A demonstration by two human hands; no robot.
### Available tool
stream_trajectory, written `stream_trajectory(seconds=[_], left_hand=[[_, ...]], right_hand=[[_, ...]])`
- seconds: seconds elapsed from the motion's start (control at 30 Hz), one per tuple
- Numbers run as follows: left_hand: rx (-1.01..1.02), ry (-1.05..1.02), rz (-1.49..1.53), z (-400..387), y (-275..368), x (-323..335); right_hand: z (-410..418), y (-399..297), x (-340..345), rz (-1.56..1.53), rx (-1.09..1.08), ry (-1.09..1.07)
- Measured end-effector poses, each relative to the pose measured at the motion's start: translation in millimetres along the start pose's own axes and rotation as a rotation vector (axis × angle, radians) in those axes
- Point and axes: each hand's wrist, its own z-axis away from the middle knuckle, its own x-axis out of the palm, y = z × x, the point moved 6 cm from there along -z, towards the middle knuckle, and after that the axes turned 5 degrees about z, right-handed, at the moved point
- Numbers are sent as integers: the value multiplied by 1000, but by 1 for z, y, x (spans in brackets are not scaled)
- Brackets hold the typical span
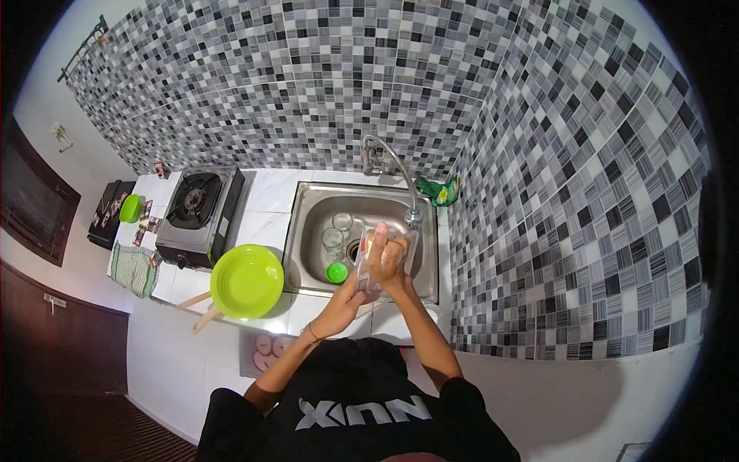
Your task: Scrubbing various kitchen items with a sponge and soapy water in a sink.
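Over the front right of the steel sink (306,237), a clear plastic container (411,242) is tilted up. My left hand (342,309) grips its near left edge. Against the container's inside rests my right hand (388,260), its fingers curled; whether they close on something is hidden. A small red and white patch shows beside those fingers, too small to name. In the basin stand two clear drinking glasses (332,239) and a small bright green cup or lid (336,272). The flexible faucet (413,215) hangs just behind the container, and the drain (353,251) is partly covered.
Left of the sink, a lime green plate or bowl (247,281) overhangs the counter edge, with wooden handles (206,319) poking out beneath. Beyond it sit a gas stove (196,211), a checked cloth (134,268) and a green bowl (130,208). A green packet (441,192) lies by the tiled right wall.
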Motion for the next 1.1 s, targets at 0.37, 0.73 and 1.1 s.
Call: stream_trajectory(seconds=[0.37,0.73,1.1], left_hand=[[-7,291,329,-9,35,-26],[87,247,521,-18,69,-10],[-61,169,520,-15,56,12]], right_hand=[[3,-56,-19,-295,-278,-248],[3,-68,-24,-166,-321,-166],[-32,-49,-20,-10,-145,-235]])
